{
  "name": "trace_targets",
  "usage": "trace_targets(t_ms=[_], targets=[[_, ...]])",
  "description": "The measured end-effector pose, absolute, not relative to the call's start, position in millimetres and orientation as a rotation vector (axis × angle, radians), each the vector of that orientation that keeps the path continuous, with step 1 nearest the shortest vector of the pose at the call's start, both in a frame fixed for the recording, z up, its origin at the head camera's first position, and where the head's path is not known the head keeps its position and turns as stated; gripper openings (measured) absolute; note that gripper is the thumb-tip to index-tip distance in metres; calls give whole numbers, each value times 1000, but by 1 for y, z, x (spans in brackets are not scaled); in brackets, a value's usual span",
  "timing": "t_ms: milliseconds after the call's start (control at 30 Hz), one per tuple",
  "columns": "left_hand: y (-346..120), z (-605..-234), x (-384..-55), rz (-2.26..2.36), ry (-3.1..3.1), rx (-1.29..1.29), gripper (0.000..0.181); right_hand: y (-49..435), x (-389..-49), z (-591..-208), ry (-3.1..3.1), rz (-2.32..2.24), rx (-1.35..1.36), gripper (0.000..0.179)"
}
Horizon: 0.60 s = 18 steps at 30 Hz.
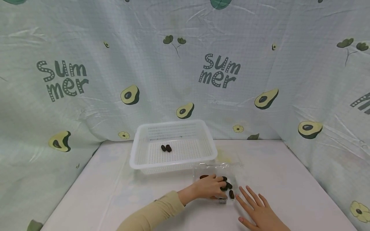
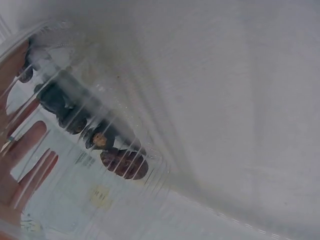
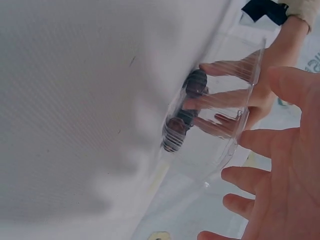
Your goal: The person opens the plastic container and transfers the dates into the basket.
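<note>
Left hand point(image 1: 208, 187): lowered into the clear tray, fingertips down among the dark fruits; whether this grip has pinched one I cannot tell, as the fingers cover part of the pile.
Right hand point(image 1: 261, 214): grip wide, fingers spread, nothing held; it lies to the right of the left grip and nearer the wearer, its fingertips just beside the tray, contact unclear.
Clear tray point(image 1: 215, 166): around the left grip's fingers and to the left of the right grip; transparent plastic, ribbed walls.
Dark fruits point(image 1: 231, 194): brown, wrinkled and oval, inside the tray; one shows to the left of the left grip's fingers, the others under them and just to their right.
Printed label point(image 1: 222, 201): by the tray's near side, just below the left grip's fingers.
White basket point(image 1: 173, 163): beyond the left grip and off to its left, perforated, upright.
Fruit pair point(image 1: 168, 148): in the basket, side by side, well apart from both grips.
Sleeve point(image 1: 156, 210): pale yellow, behind the left grip, covering the forearm.
Bench point(image 1: 292, 189): pale, under both grips.
Cloth point(image 1: 162, 70): beyond both grips, printed with avocados, flowers and "summer".
</note>
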<state>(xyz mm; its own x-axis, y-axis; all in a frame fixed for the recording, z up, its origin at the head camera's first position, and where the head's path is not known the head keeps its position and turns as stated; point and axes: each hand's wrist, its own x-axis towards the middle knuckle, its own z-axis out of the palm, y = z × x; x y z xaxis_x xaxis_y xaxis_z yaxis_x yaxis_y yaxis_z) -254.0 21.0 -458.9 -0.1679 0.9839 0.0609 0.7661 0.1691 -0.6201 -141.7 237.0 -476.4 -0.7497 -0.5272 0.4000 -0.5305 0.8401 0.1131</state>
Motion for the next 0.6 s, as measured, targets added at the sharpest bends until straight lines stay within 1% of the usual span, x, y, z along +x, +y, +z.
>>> trace_targets(t_ms=[100, 300, 600], targets=[[21, -459, -254, 651, -1995, -1652, 31, 236, -143, -476, -2624, 40, 768, 66], [20, -455, -253, 599, -2030, -1666, 23, 234, -144, -476, -2649, 72, 747, 65], [13, -450, -253, 540, -2077, -1647, 21, 233, -145, -476, -2650, 97, 755, 65]])
